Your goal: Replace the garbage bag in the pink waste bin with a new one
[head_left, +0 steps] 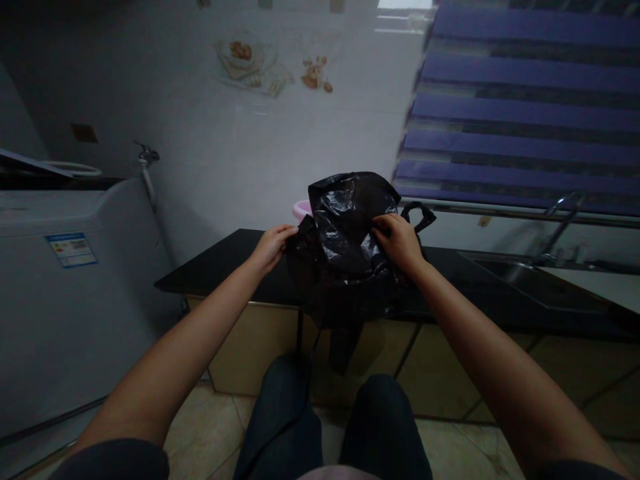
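Note:
A crumpled black plastic bag [345,247] is held up in front of me, above the edge of a black countertop [215,270]. My left hand [273,245] grips the bag's left edge with its fingers closed on the plastic. On the upper right side my right hand [399,241] pinches the bag, just beside a loop handle [419,215]. The bag's lower part hangs down past the counter edge toward my knees.
A pink basin [301,209] peeks out behind the bag. A white washing machine [70,300] stands at left with a tap [147,160] on the wall. A sink [530,280] with a faucet [563,210] lies at right under purple striped blinds [525,107].

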Available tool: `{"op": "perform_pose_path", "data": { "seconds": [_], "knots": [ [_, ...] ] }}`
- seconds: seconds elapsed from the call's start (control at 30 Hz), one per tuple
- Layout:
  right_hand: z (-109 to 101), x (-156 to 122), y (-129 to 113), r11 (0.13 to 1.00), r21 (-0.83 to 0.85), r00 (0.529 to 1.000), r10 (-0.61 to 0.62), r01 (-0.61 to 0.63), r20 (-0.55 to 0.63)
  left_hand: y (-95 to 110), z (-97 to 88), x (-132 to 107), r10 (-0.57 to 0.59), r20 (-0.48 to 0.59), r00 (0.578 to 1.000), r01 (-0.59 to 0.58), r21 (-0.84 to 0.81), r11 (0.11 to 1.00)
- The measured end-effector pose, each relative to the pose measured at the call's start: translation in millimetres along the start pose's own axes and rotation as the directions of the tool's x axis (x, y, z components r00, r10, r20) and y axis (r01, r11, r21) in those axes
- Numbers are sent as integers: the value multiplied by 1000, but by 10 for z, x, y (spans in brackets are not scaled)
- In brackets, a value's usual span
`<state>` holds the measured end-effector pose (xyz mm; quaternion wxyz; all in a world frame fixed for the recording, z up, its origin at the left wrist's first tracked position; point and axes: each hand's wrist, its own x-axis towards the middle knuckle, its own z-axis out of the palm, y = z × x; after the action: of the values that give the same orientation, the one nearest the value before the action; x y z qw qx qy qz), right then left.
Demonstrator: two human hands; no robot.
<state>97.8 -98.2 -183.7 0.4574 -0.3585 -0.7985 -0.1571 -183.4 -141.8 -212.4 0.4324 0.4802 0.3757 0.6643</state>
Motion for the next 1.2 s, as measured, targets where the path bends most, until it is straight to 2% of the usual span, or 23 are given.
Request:
{"op": "perform_pose_path", "data": {
  "seconds": [0.27,1.2],
  "knots": [
    [-55,-8,-20,999,5,999,50,-50,6,-3,-15,6,-7,-8,1000,7,-3,1000],
    [-243,-19,-49,996,33,996,87,-86,-33,17,38,-15,1,-37,999,-2,-27,1000]
  ]
}}
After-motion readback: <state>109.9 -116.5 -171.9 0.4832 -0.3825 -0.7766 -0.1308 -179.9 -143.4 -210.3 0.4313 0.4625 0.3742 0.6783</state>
